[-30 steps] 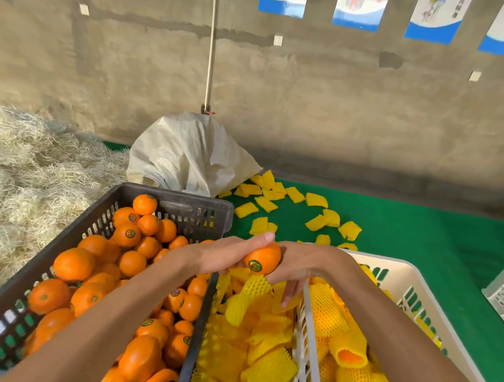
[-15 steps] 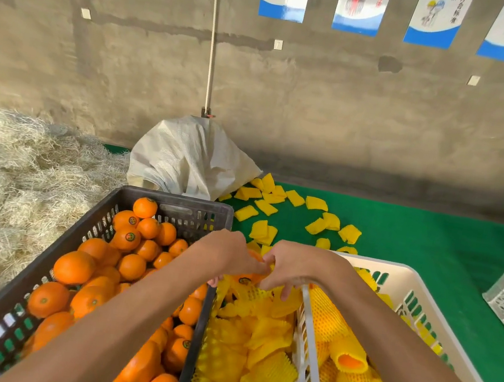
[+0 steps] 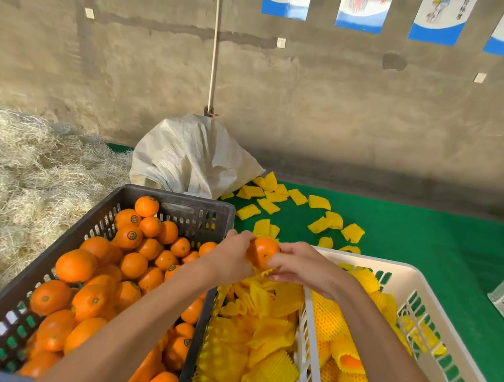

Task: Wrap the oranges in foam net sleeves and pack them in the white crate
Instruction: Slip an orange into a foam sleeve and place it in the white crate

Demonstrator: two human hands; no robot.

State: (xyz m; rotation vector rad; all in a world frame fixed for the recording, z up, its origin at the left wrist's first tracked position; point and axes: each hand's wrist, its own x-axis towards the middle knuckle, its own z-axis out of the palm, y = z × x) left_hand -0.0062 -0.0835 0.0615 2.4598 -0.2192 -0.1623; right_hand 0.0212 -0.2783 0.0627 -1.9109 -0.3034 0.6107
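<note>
Both hands meet above the gap between the two crates, gripping one orange [image 3: 263, 251] between them. The left hand [image 3: 231, 258] cups its left side with fingers curled over the top; the right hand [image 3: 301, 268] pinches its right side, and a yellow foam net sleeve [image 3: 264, 273] shows just under the fruit. The dark crate [image 3: 176, 207] on the left is full of bare oranges [image 3: 76, 264]. The white crate [image 3: 426, 284] on the right holds sleeved oranges [image 3: 349, 362]. Loose sleeves [image 3: 256, 348] pile between the crates and lie scattered on the green mat [image 3: 433, 237] beyond
</note>
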